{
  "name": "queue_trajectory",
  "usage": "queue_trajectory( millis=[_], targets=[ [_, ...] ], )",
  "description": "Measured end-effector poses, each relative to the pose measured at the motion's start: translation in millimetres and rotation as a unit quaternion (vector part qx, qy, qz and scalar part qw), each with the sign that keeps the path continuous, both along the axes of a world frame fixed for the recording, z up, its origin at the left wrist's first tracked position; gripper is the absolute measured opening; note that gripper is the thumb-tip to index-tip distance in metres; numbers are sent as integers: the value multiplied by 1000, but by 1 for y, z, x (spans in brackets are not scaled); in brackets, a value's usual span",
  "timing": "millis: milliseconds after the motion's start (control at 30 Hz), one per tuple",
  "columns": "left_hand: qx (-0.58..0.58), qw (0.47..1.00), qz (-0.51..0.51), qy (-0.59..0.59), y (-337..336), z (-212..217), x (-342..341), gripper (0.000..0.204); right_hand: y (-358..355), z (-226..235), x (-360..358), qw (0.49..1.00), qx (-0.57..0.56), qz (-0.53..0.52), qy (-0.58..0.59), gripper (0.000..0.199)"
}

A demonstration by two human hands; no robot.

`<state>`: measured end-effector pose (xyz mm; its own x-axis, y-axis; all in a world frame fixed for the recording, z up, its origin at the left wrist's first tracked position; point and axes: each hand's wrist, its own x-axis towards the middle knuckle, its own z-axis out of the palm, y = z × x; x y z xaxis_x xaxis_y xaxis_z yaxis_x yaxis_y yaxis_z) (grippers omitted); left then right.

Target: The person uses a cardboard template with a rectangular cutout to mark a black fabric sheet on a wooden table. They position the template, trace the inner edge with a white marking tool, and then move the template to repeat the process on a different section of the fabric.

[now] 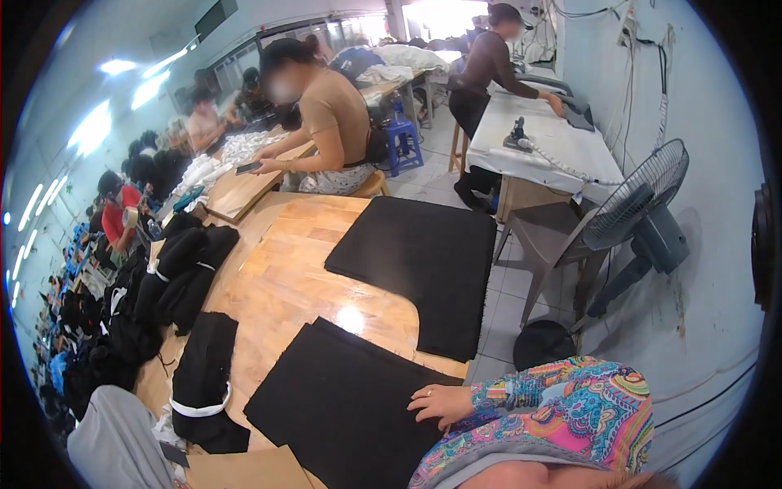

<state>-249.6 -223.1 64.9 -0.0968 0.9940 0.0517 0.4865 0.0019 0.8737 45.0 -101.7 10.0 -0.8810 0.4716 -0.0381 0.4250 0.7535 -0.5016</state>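
My right hand (440,403) lies flat, palm down, on the right edge of a black fabric panel (342,399) spread on the near part of the wooden table (293,277). Its fingers are together and point left, and one wears a ring. The sleeve (570,407) on that arm has a bright multicoloured pattern. A second black fabric panel (423,261) lies farther up the table and hangs over its right edge. My left hand is out of sight.
Bundles of black garments (183,269) tied with white strips lie along the table's left side, with grey cloth (114,440) near the corner. A seated person (326,122) works beyond. A standing fan (635,212), grey chair (546,236) and ironing table (546,138) stand at the right.
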Motion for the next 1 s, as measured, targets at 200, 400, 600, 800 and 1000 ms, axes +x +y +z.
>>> queue_trajectory(
  millis=[200,400,600,800,1000],
  targets=[
    [26,977,-173,122,-14,-28,26,26,6,-2,-3,999,-33,-22,19,37],
    [-10,937,-239,255,-21,-16,32,20,12,-5,-2,996,-63,-41,40,32],
    [-11,947,-202,250,-30,-1,27,14,19,-12,-5,992,-92,-46,78,32],
    [-80,980,-143,114,-45,-46,-4,9,21,-13,-5,990,-102,-52,83,33],
    [-171,979,-111,2,-21,1,-1,9,21,-8,-7,991,-106,-49,59,37]
  ],
)
